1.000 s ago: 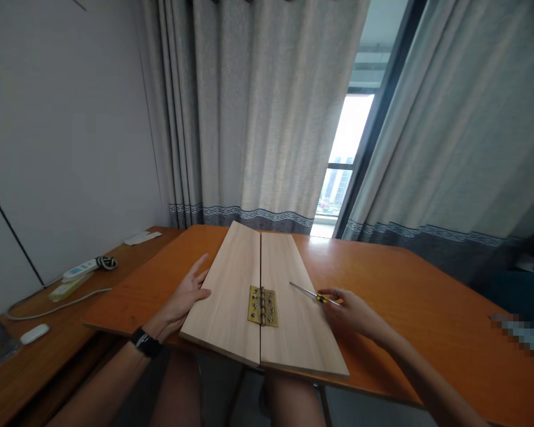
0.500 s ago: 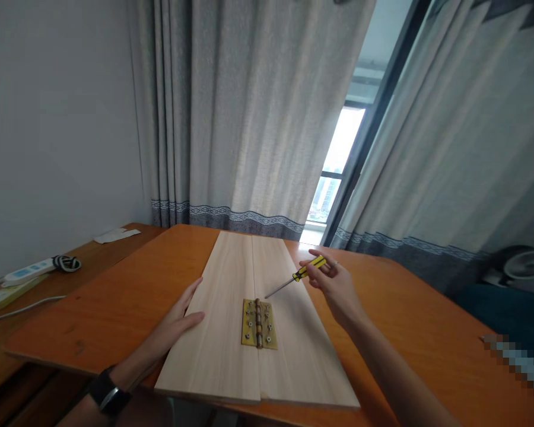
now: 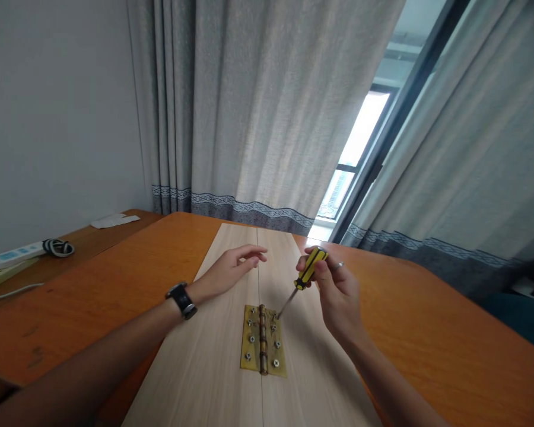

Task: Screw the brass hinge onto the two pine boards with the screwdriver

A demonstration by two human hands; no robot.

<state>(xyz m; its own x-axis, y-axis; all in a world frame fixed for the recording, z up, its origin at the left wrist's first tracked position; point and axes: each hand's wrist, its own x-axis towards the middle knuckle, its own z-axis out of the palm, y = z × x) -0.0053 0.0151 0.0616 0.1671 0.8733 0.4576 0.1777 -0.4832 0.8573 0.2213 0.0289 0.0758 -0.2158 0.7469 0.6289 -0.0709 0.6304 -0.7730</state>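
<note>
A yellow-and-black screwdriver [image 3: 310,268] is gripped by its handle in my right hand [image 3: 340,296]. Its tip points down at the upper right corner of a brass hinge [image 3: 263,341], close to a screw there; whether it touches, I cannot tell. Several screws stand in both leaves of the hinge, which lies open across the seam of two pale wooden boards [image 3: 204,362]. Above the left board, beyond the hinge, hovers my left hand [image 3: 231,268], fingers stretched toward the right and holding nothing. A black watch is on that wrist.
The boards lie on an orange-brown wooden table [image 3: 409,314]. At the left, a power strip [image 3: 18,255] with a bundled black-and-white cord and some white paper [image 3: 114,220] rest on a side surface. Grey curtains [image 3: 258,118] hang behind, with a window gap at the right.
My left hand has left the board's left edge and moved right, over the boards. The screwdriver has swung steeper, its tip now at the hinge's upper right corner. The view has moved closer.
</note>
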